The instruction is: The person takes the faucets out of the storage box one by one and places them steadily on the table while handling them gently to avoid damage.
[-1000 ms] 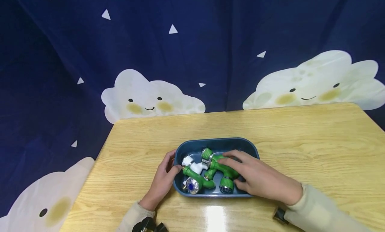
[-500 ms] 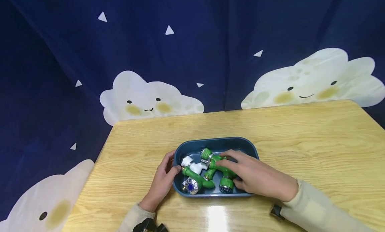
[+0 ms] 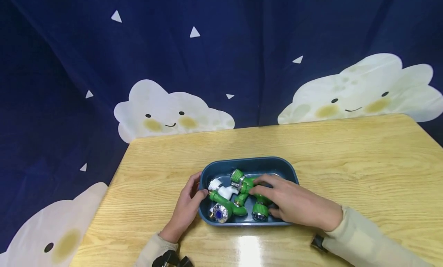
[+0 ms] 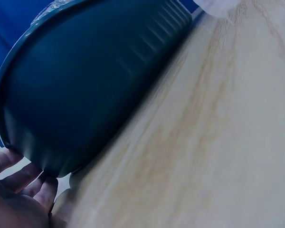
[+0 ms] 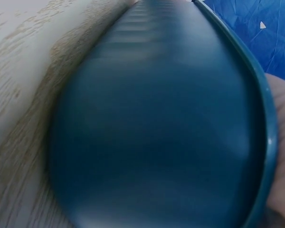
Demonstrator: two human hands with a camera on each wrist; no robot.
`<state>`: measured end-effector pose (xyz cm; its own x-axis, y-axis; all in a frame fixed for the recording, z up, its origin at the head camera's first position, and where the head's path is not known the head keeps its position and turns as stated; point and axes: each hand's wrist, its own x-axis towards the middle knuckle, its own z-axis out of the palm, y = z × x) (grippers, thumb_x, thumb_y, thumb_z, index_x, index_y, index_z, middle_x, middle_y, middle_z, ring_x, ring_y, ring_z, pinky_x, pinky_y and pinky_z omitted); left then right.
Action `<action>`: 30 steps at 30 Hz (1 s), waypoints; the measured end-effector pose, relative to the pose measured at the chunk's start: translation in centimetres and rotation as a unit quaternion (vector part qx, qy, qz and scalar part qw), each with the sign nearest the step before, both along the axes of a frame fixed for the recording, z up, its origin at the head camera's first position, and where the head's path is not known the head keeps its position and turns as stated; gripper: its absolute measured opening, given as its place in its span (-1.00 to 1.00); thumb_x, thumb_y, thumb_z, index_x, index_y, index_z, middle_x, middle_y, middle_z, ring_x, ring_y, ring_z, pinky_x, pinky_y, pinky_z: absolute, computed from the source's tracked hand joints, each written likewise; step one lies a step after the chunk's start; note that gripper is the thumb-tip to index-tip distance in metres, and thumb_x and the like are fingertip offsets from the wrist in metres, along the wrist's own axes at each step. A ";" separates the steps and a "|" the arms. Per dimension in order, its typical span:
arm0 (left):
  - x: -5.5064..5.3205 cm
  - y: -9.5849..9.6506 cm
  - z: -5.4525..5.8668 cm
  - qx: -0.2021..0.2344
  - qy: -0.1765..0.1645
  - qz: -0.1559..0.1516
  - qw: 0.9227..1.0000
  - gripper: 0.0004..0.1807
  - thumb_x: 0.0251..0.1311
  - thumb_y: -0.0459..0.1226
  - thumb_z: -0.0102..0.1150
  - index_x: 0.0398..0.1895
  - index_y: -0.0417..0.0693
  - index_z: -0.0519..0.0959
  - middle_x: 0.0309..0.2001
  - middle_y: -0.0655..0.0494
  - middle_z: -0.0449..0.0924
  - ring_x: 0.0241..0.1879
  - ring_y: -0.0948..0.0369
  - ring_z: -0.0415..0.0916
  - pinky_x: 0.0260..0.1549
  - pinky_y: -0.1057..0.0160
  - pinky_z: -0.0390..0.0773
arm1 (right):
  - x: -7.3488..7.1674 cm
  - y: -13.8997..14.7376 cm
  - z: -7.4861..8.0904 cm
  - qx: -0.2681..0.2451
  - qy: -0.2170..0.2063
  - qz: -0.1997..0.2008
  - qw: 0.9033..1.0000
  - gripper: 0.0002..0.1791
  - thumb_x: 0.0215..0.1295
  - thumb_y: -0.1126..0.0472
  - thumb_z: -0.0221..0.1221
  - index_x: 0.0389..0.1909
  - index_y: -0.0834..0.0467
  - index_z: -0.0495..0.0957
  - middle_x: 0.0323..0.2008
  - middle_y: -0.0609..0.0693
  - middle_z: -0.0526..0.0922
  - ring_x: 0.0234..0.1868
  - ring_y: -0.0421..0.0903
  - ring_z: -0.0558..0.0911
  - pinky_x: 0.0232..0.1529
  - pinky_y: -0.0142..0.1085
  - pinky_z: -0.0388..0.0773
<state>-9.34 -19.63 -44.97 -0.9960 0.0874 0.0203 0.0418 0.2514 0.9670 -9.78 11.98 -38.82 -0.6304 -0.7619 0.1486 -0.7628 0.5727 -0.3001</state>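
Currently, dark blue oblong tub [image 3: 249, 224] on wood-grain table [image 3: 166, 155], near the person's side; bearings taken from its middle, 12 o'clock being the far side. Left hand [image 3: 187, 205] at 9 o'clock, gripping the tub's end: thumb over the rim, other fingers round the outside. Right hand [image 3: 292, 201] comes in over the rim at 4 o'clock, fingers bent down, grasping a green tap with ribbed green knob [image 3: 260, 212], knob at 5 o'clock, thumb just beside it; exact contact partly hidden by the hand. Inside the tub also: white tap [image 3: 226, 192] at 9 to 10 o'clock; green tap with blue-centred chrome handle [image 3: 220, 213] at 8 o'clock; second ribbed green knob [image 3: 237, 175] at 11 o'clock. Beyond the table, navy cloth [image 3: 225, 47] printed with smiling clouds.
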 end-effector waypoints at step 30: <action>-0.1 0.0 -0.1 0.002 0.011 -0.005 1.000 -0.46 0.39 -0.38 0.04 0.43 0.01 0.41 0.31 -0.09 0.54 0.18 0.17 0.50 0.14 0.41 0.49 | -0.3 -0.4 -0.3 0.022 -0.006 0.000 1.000 -0.49 0.12 0.32 0.43 0.12 -0.06 0.67 0.21 0.00 0.61 0.23 0.04 0.61 0.13 -0.03 0.65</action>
<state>-9.45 -19.66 -45.03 -0.9944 0.0969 0.0421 0.0651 0.2478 0.9666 -10.07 11.63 -39.11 -0.6324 -0.7672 0.1073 -0.7591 0.5861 -0.2832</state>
